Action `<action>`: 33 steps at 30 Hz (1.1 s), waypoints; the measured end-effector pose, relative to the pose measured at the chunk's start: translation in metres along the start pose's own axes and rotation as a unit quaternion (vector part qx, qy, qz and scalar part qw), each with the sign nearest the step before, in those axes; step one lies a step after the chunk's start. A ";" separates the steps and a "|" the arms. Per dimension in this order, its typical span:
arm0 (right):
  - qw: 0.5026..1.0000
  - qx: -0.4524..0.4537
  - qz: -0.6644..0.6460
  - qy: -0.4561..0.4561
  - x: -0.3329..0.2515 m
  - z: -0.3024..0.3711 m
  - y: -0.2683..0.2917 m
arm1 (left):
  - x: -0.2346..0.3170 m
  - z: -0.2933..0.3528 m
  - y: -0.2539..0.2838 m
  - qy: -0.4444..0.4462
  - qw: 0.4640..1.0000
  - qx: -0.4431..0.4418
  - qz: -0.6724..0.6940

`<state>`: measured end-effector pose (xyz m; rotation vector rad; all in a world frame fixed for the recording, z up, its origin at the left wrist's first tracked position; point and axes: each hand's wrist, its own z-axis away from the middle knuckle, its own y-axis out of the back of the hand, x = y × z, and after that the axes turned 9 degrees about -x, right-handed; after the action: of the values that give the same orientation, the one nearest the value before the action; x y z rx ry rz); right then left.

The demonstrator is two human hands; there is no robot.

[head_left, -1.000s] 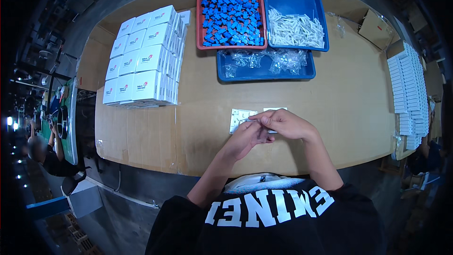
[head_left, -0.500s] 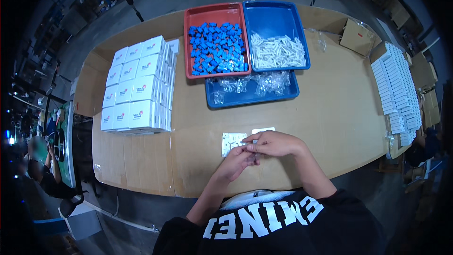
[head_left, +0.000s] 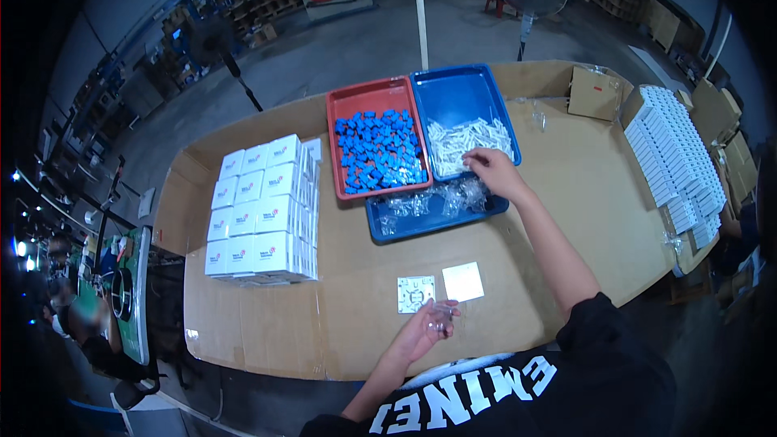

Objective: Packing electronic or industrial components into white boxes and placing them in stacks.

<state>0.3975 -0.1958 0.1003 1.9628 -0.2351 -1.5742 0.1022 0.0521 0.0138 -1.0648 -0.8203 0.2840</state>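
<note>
Worktop [head_left: 603, 218] of brown cardboard bears, left of the red tray [head_left: 363, 97], a stack of white boxes [head_left: 263, 210]; at that tray's right side sits a blue tray [head_left: 457, 95]. Right hand [head_left: 496, 173] is over the latter, fingertips close together; whether they pinch anything I cannot tell. Well to the red tray's near side are the left hand [head_left: 415, 335], a plain white panel [head_left: 463, 282] and a patterned white plate [head_left: 416, 284]. Left fingers curl around a clear plastic packet [head_left: 441, 320].
</note>
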 end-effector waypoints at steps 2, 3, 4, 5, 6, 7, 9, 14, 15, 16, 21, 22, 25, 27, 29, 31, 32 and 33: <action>0.999 0.022 0.042 -0.003 0.007 -0.033 0.011 | -0.013 0.006 0.003 0.007 1.000 0.003 -0.009; 0.995 0.042 0.084 0.020 0.014 -0.052 0.009 | -0.017 0.009 0.002 0.002 1.000 0.003 -0.016; 0.989 0.066 0.127 0.040 0.018 -0.064 0.011 | -0.022 0.010 -0.001 0.004 1.000 0.002 -0.004; 0.988 0.072 0.126 0.045 0.023 -0.074 0.013 | -0.025 0.011 -0.003 0.005 1.000 0.003 0.009; 0.979 0.064 0.187 0.048 0.025 -0.085 0.010 | -0.028 0.012 -0.002 0.012 1.000 0.019 0.017; 0.965 0.057 0.250 0.050 0.028 -0.093 0.009 | -0.028 0.012 -0.001 0.009 1.000 0.018 0.011; 0.957 0.043 0.283 0.039 0.039 -0.105 0.007 | -0.026 0.012 0.000 -0.005 0.999 0.035 0.013; 0.905 0.039 0.416 0.073 0.045 -0.115 -0.006 | -0.015 0.025 -0.005 -0.056 0.997 0.031 0.033; 0.906 0.033 0.417 0.061 0.044 -0.115 -0.005 | -0.015 0.028 -0.005 -0.064 0.997 0.034 0.039; 0.906 0.035 0.418 0.063 0.042 -0.118 -0.005 | -0.015 0.030 -0.004 -0.070 0.996 0.037 0.044; 0.903 0.006 0.429 0.022 0.041 -0.136 -0.005 | -0.015 0.030 -0.002 -0.059 0.997 0.042 0.025; 0.903 0.008 0.429 0.021 0.044 -0.139 -0.003 | -0.015 0.028 -0.002 -0.049 0.998 0.039 0.015; 0.886 -0.010 0.462 0.024 0.048 -0.147 0.001 | -0.014 0.024 -0.005 -0.034 0.998 0.039 -0.022; 0.865 0.015 0.498 0.066 0.052 -0.145 0.001 | -0.012 0.023 -0.013 -0.037 0.998 0.042 -0.016; 0.858 0.045 0.506 0.077 0.057 -0.143 0.004 | -0.009 0.022 -0.016 -0.038 0.998 0.043 -0.011; 0.850 0.076 0.515 0.085 0.056 -0.139 0.008 | -0.011 0.024 -0.012 -0.037 0.999 0.026 -0.029; 0.936 0.106 0.329 0.060 0.055 -0.137 0.012 | -0.012 0.026 -0.010 -0.034 0.999 0.020 -0.032; 0.982 0.135 0.131 0.032 0.054 -0.133 0.019 | -0.014 0.027 -0.006 -0.026 0.998 0.021 -0.046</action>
<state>0.5408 -0.1923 0.0809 2.0798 -0.6835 -1.3620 0.0727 0.0587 0.0189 -0.9811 -0.9043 0.2504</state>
